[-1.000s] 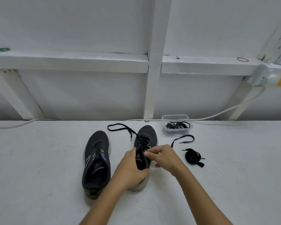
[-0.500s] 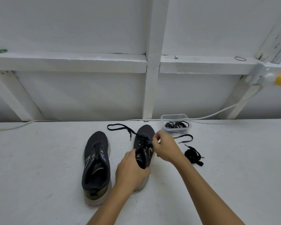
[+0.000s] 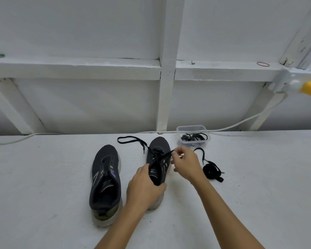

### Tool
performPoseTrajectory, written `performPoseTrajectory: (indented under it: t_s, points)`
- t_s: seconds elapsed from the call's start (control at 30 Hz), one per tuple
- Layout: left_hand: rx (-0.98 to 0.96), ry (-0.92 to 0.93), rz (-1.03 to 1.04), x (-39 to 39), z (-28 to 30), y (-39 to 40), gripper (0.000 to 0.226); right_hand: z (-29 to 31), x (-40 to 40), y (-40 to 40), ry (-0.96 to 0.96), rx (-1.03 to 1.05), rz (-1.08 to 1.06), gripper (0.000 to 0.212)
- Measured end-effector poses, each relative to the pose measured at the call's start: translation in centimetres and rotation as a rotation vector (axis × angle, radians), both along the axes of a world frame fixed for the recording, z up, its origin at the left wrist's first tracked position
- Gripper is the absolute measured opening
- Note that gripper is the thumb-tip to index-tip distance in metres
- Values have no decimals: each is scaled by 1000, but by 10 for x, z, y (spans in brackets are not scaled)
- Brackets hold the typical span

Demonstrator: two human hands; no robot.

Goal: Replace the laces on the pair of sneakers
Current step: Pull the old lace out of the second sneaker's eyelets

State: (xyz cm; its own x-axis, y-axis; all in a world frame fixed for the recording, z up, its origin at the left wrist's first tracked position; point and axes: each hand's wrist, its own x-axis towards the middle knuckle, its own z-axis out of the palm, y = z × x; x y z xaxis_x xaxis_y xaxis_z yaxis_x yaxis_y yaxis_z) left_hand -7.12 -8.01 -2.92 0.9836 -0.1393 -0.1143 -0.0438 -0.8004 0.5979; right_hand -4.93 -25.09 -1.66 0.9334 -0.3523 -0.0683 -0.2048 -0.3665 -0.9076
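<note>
1. A second ago the right hand (image 3: 186, 163) pinched the lace (image 3: 164, 155) low, just above the left hand, near the shoe's mouth. It has since travelled up and right of centre frame, and the lace now runs taut from its pinched fingertips back to the eyelets of the right shoe (image 3: 159, 157).

2. The left hand (image 3: 144, 188) has not shifted: its fingers and thumb grip the collar and heel of that shoe and steady it on the table (image 3: 43, 177).

3. My reading is that a length of lace is being drawn through an eyelet. Whether this is old lace coming out or new lace going in, I cannot tell.

4. The loose end on the other side has stayed put, looped on the table above and left of the toe (image 3: 131, 140).

5. Shoes: two. The left shoe (image 3: 105, 178), lower centre-left, shows bare eyelets, so at least one lacing remains.

6. Loose laces on the table: one coiled bundle (image 3: 212, 171) right of the hands. A strand (image 3: 201, 151) curves above it; it may belong to the lace in hand.

7. Tubs: one clear tub (image 3: 192, 130) at the back of the table, holding more dark laces; their number cannot be counted.

8. Hands: two, both occupied.
</note>
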Motion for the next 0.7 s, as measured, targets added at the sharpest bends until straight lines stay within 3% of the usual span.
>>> performPoseTrajectory:
  t_s: [0.17, 0.3, 0.4, 0.5, 0.63, 0.7]
  points:
    - [-16, -26, 14, -3, -1, 0, 74, -8, -16, 6, 179, 261, 144, 15]
    - [-16, -19, 6, -1, -1, -1, 70, -10, -15, 14, 118, 118, 224, 11]
    - [-10, -21, 15, 0, -4, 0, 74, -4, -7, 10, 49, 57, 97, 14]
    - [-11, -23, 13, -1, -6, 0, 81, 4, -4, -7, -12, 155, -104, 18]
    - [-40, -32, 23, -2, -7, 0, 82, -2, -14, -12, 229, 234, 128, 27]
    - [-64, -30, 20, -3, -6, 0, 80, -8, -19, -4, 274, 250, 246, 22]
